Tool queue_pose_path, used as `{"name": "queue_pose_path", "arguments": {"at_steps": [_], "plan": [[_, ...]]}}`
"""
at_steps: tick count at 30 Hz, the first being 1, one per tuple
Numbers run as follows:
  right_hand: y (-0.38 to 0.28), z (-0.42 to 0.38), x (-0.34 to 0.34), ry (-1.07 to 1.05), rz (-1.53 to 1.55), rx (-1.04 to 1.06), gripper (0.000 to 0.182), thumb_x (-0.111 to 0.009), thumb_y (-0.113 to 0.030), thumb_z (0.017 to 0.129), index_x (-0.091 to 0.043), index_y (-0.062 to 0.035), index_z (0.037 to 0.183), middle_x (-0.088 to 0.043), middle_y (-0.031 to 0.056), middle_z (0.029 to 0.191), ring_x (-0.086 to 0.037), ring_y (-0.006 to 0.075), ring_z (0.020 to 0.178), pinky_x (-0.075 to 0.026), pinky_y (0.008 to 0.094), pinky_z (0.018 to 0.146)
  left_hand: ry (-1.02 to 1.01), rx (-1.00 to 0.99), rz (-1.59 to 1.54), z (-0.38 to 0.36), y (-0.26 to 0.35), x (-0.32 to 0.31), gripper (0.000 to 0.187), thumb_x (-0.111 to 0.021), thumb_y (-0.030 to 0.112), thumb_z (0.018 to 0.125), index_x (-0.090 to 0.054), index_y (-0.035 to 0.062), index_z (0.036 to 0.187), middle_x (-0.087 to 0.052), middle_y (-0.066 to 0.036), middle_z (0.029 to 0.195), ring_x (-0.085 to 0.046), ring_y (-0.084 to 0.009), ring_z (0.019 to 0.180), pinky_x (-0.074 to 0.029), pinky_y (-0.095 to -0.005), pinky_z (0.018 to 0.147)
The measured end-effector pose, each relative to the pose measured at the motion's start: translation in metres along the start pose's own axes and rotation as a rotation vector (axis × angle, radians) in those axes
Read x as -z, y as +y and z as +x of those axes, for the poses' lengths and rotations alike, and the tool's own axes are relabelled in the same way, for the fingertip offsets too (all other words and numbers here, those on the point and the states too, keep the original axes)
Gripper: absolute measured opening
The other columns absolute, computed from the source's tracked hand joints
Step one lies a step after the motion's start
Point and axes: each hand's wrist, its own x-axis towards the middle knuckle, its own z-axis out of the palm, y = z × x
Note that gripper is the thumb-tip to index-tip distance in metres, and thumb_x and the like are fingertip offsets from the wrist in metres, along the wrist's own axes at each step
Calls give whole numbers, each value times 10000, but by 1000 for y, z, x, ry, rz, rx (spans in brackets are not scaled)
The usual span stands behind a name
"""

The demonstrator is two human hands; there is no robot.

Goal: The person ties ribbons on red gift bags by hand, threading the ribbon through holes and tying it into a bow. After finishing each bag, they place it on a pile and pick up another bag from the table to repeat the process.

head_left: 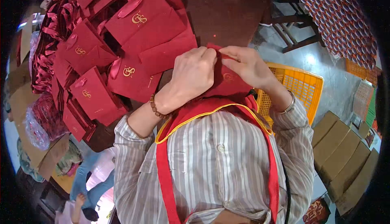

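While a heap of finished red bags (122,37) is spread over the far-left surface (227,8), one red paper bag (227,81), judged light, stiff and easily creased, is pinched at its top edge by left hand (193,75) and right hand (245,65), both closed.

Red bag pile (118,49) crowds table left; bare tabletop (227,8) ahead open.
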Motion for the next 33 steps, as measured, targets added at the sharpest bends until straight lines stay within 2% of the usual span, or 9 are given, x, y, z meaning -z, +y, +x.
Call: {"name": "queue_pose_path", "arguments": {"at_steps": [7,9,12,14,18,20,27,29,33], "plan": [[4,0,2,-18,-38,-8,292,-544,-98,831,-562,55,1078,-630,118,1004,-579,145,928,-440,271,830,32,61,-99,-6,-7,-3,23,-572,22,759,-566,3,770,-579,-165,710,-587,-328,664,-455,-387,572],[18,2,5,-89,226,-49,283,-552,-105,839,-569,42,1081,-622,81,1027,-574,126,921,-440,256,832,77,77,-142,-10,-13,-4,35,-582,32,778,-581,-1,791,-593,-161,719,-605,-300,661,-466,-354,578],[17,2,14,-199,582,-177,271,-565,-119,846,-577,28,1074,-609,53,1025,-562,104,912,-439,238,825,110,328,-378,-21,-21,-2,96,-590,79,837,-607,-16,835,-618,-86,698,-564,-90,655,-447,-244,595],[14,4,10,-159,467,-146,272,-574,-137,852,-579,24,1071,-615,43,981,-558,88,880,-443,221,789,142,345,-443,-25,-23,-3,99,-584,75,842,-607,-21,840,-624,-55,699,-547,-68,667,-443,-235,601],[11,12,4,-150,328,-129,227,-577,-168,870,-592,16,1002,-601,-3,847,-523,47,772,-428,202,683,143,369,-482,-26,-23,-4,114,-580,83,852,-608,-28,852,-623,-38,702,-534,-56,673,-439,-227,606],[13,12,2,-117,238,-75,210,-574,-174,876,-595,14,967,-591,-15,803,-508,38,734,-419,200,648,204,371,-529,-25,-22,-3,92,-593,70,826,-598,-22,830,-617,-123,709,-593,-151,636,-448,-268,581],[9,11,3,-103,176,-114,168,-579,-162,870,-594,6,873,-566,-33,734,-488,31,689,-405,202,607,224,355,-589,-25,-21,-10,92,-594,69,824,-599,-23,825,-616,-114,693,-580,-133,624,-442,-257,572],[9,11,4,-97,122,-82,167,-586,-161,865,-599,5,868,-567,-35,732,-487,31,686,-404,203,601,159,339,-615,-27,-18,-11,113,-573,85,863,-607,-23,858,-617,-19,738,-527,-49,699,-431,-218,627],[13,12,4,-112,230,-94,168,-613,-156,843,-619,3,896,-595,-25,778,-511,36,709,-420,199,621,116,339,-546,-24,-7,-9,108,-578,81,851,-597,-25,841,-609,-55,708,-544,-72,680,-438,-235,616]]}}
